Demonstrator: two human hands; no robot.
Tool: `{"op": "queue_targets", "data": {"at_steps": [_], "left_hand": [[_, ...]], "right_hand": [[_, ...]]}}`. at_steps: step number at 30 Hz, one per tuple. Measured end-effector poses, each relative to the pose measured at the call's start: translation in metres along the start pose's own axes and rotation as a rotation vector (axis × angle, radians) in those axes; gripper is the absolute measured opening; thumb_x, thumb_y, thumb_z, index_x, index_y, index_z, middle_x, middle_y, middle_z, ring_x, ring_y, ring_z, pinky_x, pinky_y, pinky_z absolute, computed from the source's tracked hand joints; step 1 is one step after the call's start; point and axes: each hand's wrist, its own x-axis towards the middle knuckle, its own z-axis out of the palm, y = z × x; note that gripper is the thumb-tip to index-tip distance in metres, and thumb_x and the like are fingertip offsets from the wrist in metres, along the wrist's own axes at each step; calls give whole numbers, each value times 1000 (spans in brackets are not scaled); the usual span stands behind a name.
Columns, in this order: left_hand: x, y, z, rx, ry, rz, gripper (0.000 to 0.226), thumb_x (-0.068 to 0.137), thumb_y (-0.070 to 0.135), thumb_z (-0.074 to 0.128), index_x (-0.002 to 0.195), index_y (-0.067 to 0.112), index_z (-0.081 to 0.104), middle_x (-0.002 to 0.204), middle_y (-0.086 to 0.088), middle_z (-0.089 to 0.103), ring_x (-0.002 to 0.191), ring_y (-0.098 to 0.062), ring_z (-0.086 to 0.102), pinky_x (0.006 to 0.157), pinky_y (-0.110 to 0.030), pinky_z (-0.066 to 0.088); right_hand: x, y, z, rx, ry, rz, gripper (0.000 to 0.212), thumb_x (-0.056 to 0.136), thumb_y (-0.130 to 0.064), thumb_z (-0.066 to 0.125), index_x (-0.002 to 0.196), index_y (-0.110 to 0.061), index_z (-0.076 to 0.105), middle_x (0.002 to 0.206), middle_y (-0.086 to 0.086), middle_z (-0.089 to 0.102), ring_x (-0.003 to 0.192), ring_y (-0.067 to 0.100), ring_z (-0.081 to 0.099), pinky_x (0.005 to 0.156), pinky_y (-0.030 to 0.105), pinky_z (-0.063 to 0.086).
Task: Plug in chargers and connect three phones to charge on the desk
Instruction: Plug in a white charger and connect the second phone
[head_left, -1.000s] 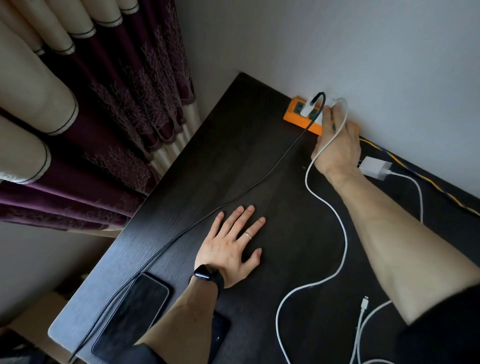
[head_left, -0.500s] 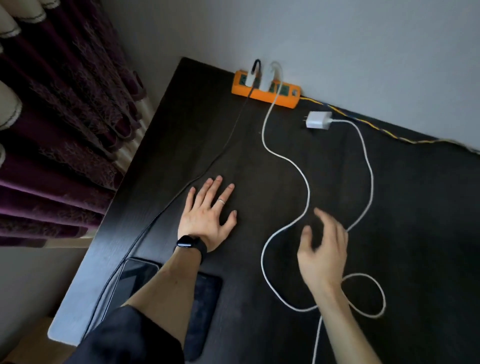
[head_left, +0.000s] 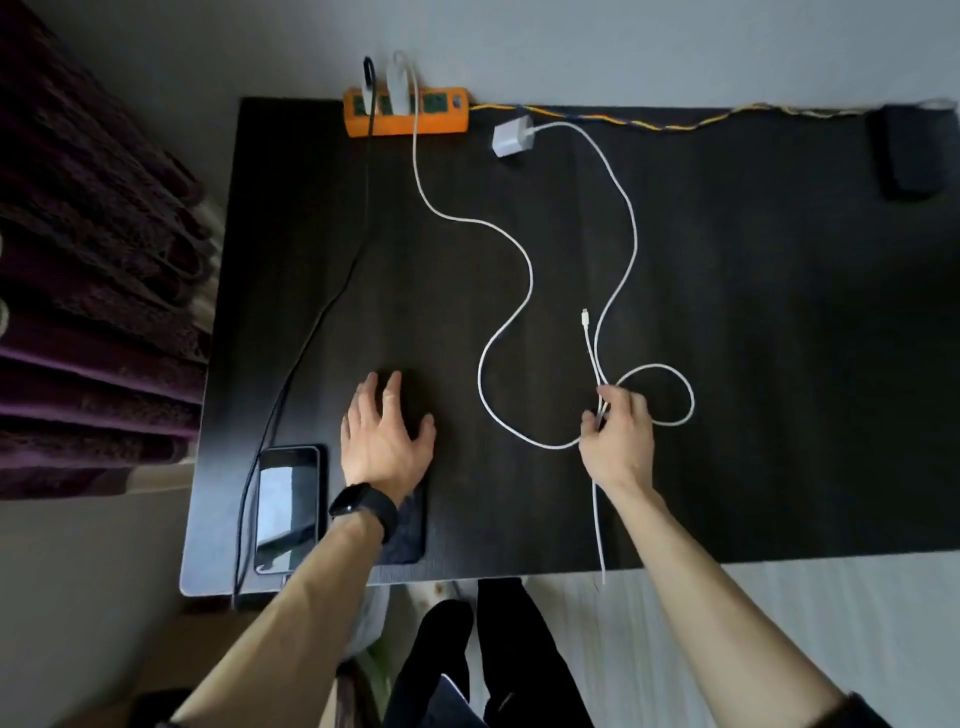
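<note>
We note the right hand (head_left: 618, 434), half a second ago open above the desk (head_left: 753, 364), now pinches the white cables (head_left: 597, 384) right of centre. The left hand (head_left: 387, 431) stays flat and open, holding nothing, over a dark phone (head_left: 410, 525) at lower centre. A second phone (head_left: 288, 506) lies beside it at lower left; a third we cannot find.

The only receptacle is the orange power strip (head_left: 408, 117) at top centre. It holds two chargers: one feeding the black cable (head_left: 311, 332), one white. A third white charger (head_left: 511, 137) lies unplugged just right of it. One socket appears free. We judge cable sorting has begun; connection remains outstanding.
</note>
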Motion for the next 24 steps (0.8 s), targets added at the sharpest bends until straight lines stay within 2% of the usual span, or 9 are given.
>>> {"op": "queue_targets", "data": {"at_steps": [4,6,9,13,15,17,19,21,24], "left_hand": [[-77,-8,14,-41,-37,-176,92,78,40,76,154,19,27,157,-20,24,141,-41,29,113,-52,33],[-100,-8,15,-73,-56,-271,94,79,35,77,154,15,25,151,-23,31,134,-43,34,111,-52,34],[-111,-6,8,-22,-95,-332,92,82,35,76,155,12,24,140,-22,38,123,-41,38,105,-48,36],[-99,5,-9,8,-191,-402,101,80,39,77,157,17,14,139,-19,33,126,-39,33,105,-47,37],[-94,7,-13,-15,-238,-472,106,74,40,80,155,16,16,139,-21,33,129,-42,32,107,-48,35],[-89,6,-13,-118,-265,-590,105,64,43,83,148,14,27,135,-22,39,126,-43,39,107,-46,39],[-86,8,-18,-340,-310,-698,97,50,49,84,132,14,45,124,-18,54,116,-38,52,101,-44,47],[-85,16,-30,-654,-325,-748,78,45,48,84,112,14,61,107,-11,68,101,-30,63,91,-46,55],[-88,31,-53,-979,-411,-753,37,68,33,83,97,14,69,88,-7,71,83,-26,69,83,-49,54]], "right_hand": [[2,1,2,-10,-15,40,25,93,-5,58,117,-7,64,120,16,56,104,36,62,90,41,48],[0,0,-1,-12,-32,42,26,93,-3,55,118,-8,63,120,16,55,102,37,62,89,41,48],[-3,-2,-9,-59,-78,48,26,93,-5,55,118,-7,59,119,17,55,100,40,63,84,43,49],[2,-11,-23,-265,-194,75,27,92,-9,57,118,-5,52,119,18,56,106,41,62,76,43,50],[8,-16,-29,-298,-242,119,29,90,-7,60,117,-3,51,120,20,59,109,42,62,79,44,51],[13,-18,-35,-297,-290,150,32,89,-9,61,118,-3,49,119,22,62,111,43,61,82,45,52],[14,-17,-42,-309,-357,119,36,87,-8,61,119,-3,44,118,23,62,110,44,62,83,44,51],[12,-15,-52,-306,-414,71,39,87,-4,60,122,-4,43,123,23,55,107,45,62,84,44,50],[1,-14,-66,-155,-408,12,29,94,-6,51,122,-10,54,124,19,48,100,40,62,85,41,47]]}}
